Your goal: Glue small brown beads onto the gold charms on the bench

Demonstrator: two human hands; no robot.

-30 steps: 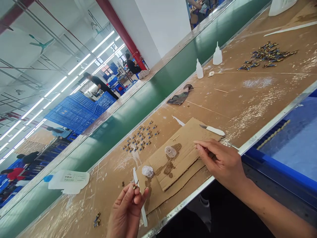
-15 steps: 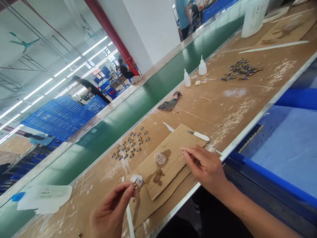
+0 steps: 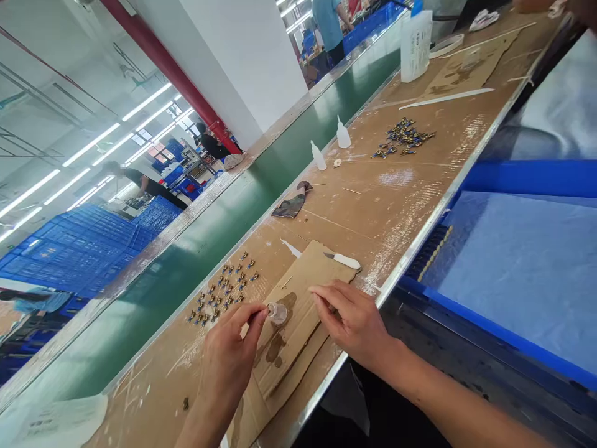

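My left hand [image 3: 236, 342] is closed in a pinch at the rim of a small clear cup [image 3: 279, 315]. In its fingertips is a small brass-coloured part, now mostly hidden. The cup stands on a piece of cardboard [image 3: 305, 274] beside dark wet stains. Over the right part of the cardboard, my right hand [image 3: 352, 317] has thumb and index finger pressed together; what they hold, if anything, is too small to make out. A white-handled knife [image 3: 346, 261] lies at the cardboard's far end. Beyond my left hand, several small brass-and-blue parts [image 3: 228, 286] are spread out on the table.
Two white dropper bottles [image 3: 318, 157] stand near a dark cloth scrap [image 3: 293, 202]. A pile of brass-and-blue parts [image 3: 405, 137] lies further off. A green conveyor belt [image 3: 205, 233] runs along the far side; a blue bin [image 3: 508, 280] sits at the right.
My left hand has moved from the lower left, near a clear round lid, to the cup with the small part. My right hand keeps its pinch. The view has shifted.
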